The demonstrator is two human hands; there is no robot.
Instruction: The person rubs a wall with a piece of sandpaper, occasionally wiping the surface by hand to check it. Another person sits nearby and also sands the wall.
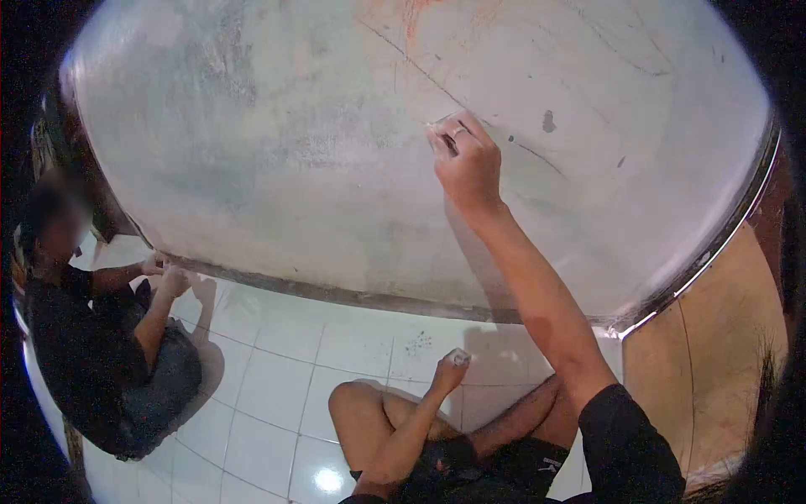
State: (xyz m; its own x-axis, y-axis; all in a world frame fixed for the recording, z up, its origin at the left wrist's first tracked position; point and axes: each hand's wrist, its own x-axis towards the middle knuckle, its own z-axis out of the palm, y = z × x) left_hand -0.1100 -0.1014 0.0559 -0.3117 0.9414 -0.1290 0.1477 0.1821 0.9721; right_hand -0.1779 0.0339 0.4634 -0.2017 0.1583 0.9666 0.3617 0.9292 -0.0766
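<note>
My right hand [472,164] is raised against the painted wall [336,193], its fingers closed on a small pale, thin piece [437,131] whose kind I cannot make out. Just around it the wall carries a long dark scratch and a few grey spots. Low in front of my bent knee, my left hand [450,375] is a closed fist, held above the tiled floor [336,420]. A small whitish lump [459,358] shows at the top of that fist; the fingers hide the rest.
To the left another person [84,336] in dark clothes sits by the wall, hands together near its base. A dark strip [361,296] runs along the wall's foot. On the right stands a brown wooden panel [705,336]. Dark specks [418,340] lie on the tiles.
</note>
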